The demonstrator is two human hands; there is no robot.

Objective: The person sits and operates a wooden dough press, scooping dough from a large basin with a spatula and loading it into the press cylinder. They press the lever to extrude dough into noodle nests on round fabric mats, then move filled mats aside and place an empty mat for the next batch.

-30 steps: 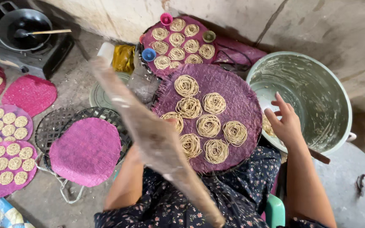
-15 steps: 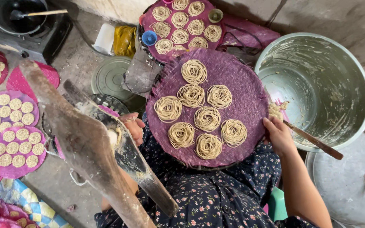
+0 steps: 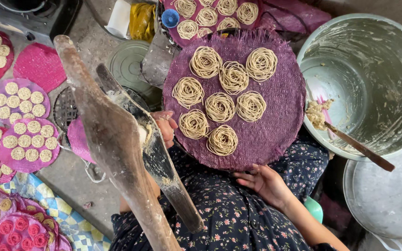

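Currently left hand point(image 3: 164, 128) is clamped on the wooden press point(image 3: 131, 139), long axis 11-to-5, touching the purple mat point(image 3: 275, 125) at its 9 o'clock edge; right hand point(image 3: 267, 182), fingers loosely apart, sits under the mat's 6 o'clock rim.

A bare grey concrete floor point(image 3: 77, 174) fills the scene under soft daylight. A checked blue and yellow cloth point(image 3: 70, 218) lies at its lower left edge, and a dark stove point(image 3: 33, 14) sits at the upper left corner.

Bare hands point(image 3: 266, 183) and forearms — dark navy garment, small pink-and-white flowers
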